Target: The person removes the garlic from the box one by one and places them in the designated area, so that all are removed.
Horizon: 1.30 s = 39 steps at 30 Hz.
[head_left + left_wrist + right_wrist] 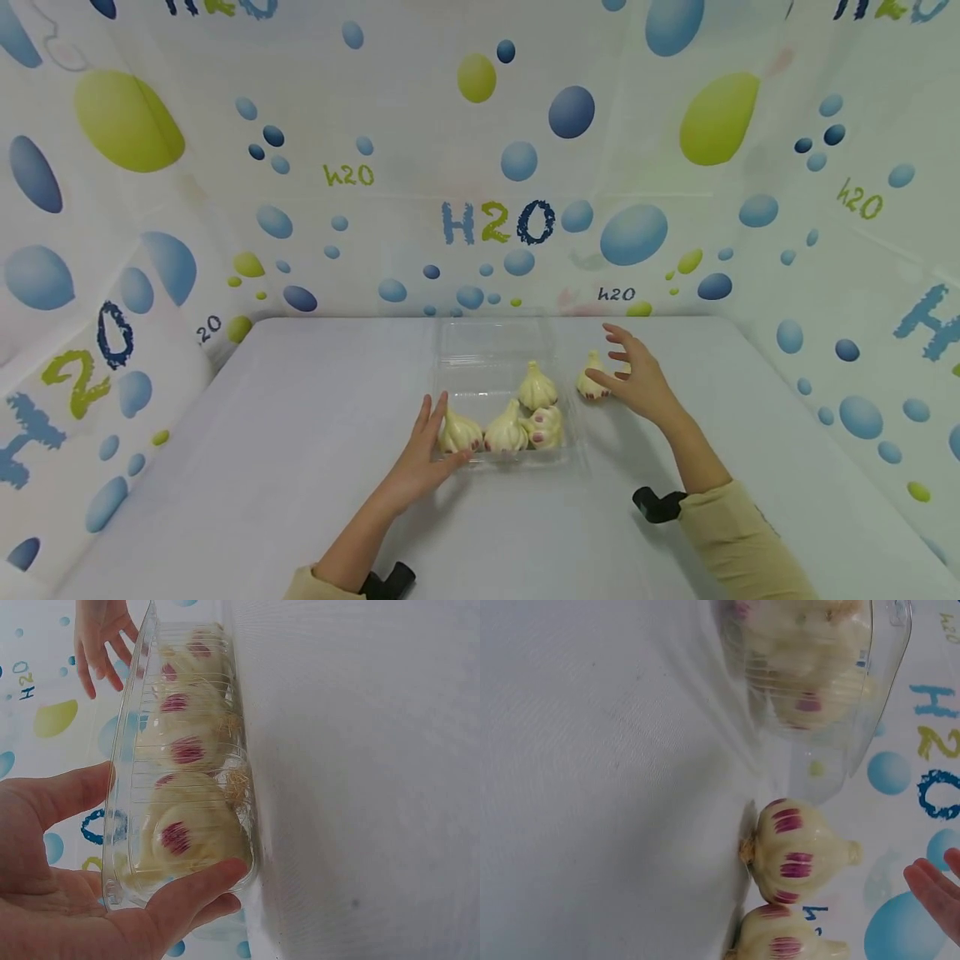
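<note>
A clear plastic container [480,379] sits on the table with its lid [491,337] folded back. Inside are several garlic bulbs [537,387], white with purple patches. My left hand [420,458] holds the container's near left corner, thumb on the front wall and fingers along the side; the left wrist view shows this hand [142,900] close up. My right hand [641,383] hovers with fingers spread at a loose garlic bulb [592,379] right of the container. A second loose bulb [784,934] stands beside the first, mostly hidden behind that hand in the head view.
A white-covered table [300,400] lies under everything. Behind and at both sides hangs a white sheet [405,100] printed with blue and green drops. Black wrist-camera mounts [658,505] sit by both sleeves.
</note>
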Tool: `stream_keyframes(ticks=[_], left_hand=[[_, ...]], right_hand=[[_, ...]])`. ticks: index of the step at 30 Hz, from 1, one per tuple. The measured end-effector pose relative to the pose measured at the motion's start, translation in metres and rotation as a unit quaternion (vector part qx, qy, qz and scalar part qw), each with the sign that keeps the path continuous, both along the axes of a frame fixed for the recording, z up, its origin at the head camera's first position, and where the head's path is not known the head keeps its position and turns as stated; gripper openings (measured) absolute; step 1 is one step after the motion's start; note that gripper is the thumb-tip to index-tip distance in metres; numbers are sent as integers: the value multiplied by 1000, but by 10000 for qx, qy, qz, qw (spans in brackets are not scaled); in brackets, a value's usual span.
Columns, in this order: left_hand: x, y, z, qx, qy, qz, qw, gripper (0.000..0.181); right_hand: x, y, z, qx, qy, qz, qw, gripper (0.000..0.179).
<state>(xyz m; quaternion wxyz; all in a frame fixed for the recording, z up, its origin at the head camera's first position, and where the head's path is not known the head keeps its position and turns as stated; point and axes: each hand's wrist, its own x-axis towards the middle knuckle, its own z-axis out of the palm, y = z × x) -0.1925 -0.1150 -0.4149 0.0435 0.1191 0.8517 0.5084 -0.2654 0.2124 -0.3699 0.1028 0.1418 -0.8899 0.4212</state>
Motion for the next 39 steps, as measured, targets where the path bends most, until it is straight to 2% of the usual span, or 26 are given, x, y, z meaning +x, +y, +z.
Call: stream_keyframes(ticks=[10,19,25,39], left_hand=[[1,1,-2,-25,13,11,10000,84],[0,1,-1,-81,40,19,10000,84],[-1,1,-2,-87,65,6,9999,84],[-2,1,-2,-91,85,28,9999,85]], right_hand=[[4,-19,1,-146,-108,129,9998,74],[3,-25,0,-365,-96,304,9988,73],[2,-29,-1,-486,-250,336,9979,74],[2,-44,-2,-233,-202,420,9986,74]])
